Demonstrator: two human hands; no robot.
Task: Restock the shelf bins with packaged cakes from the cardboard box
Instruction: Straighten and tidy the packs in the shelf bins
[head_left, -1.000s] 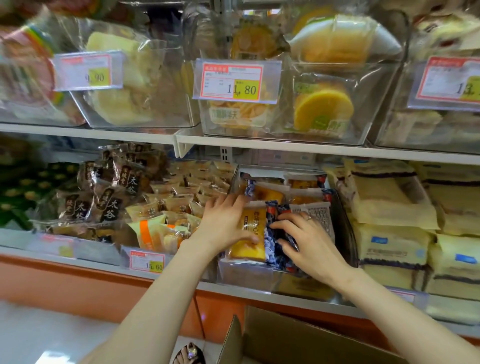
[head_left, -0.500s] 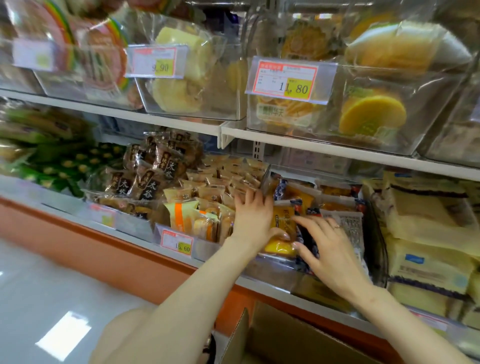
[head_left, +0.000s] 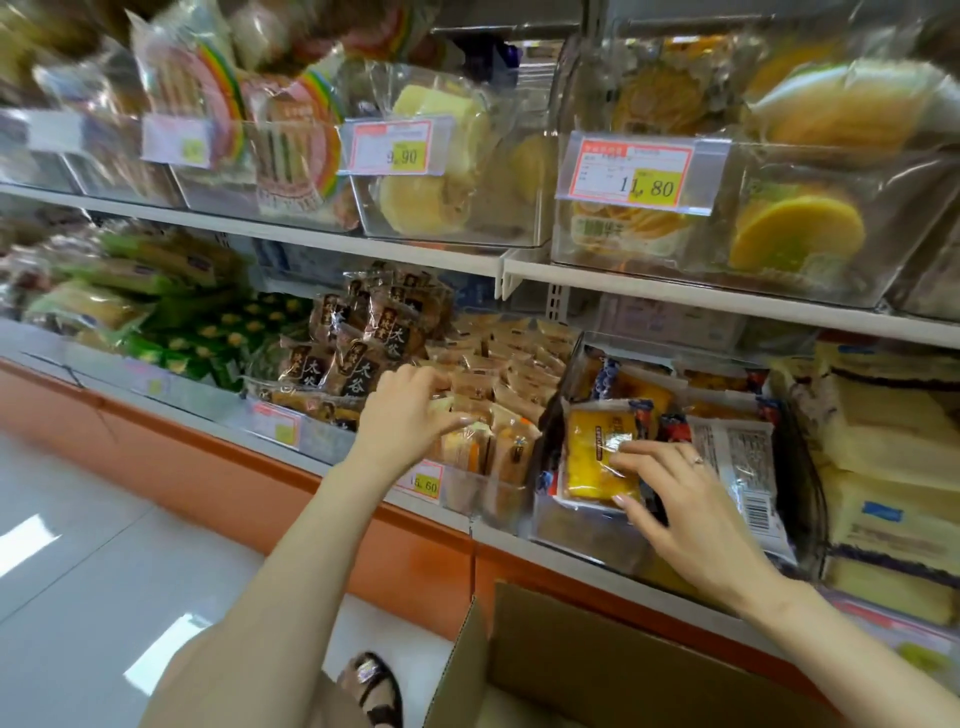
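At the lower shelf, toward the left, the left hand (head_left: 405, 410) sits over the bin of small wrapped cakes (head_left: 498, 415). Its fingers are loosely bent onto the tops of the packets and the thumb sticks out to the right. Whether it pinches one of them I cannot tell.

Next along is the clear bin (head_left: 576, 530), which already holds several packets standing in rows. The yellow packaged cake (head_left: 597, 457) stands at its front, face out. The right hand (head_left: 675, 499) is on it with fingers spread and nearly straight: the tips press the wrapper and the thumb lies along the lower edge, as if seating it upright. A packet with a barcode (head_left: 743, 467) lies just beside it on the right.

Below, the cardboard box (head_left: 675, 675) stands open on the floor, but its inside is out of sight, so I cannot say how many cakes are left. To my eye this bin looks nearly full. What remains seems to be settling this packet and fetching more, if there are any.

Half a second ago both hands were on the yellow cake. Since then the left hand has let go and shifted to the neighbouring bin, while the right stays put. The view has also swung left, taking in more floor.
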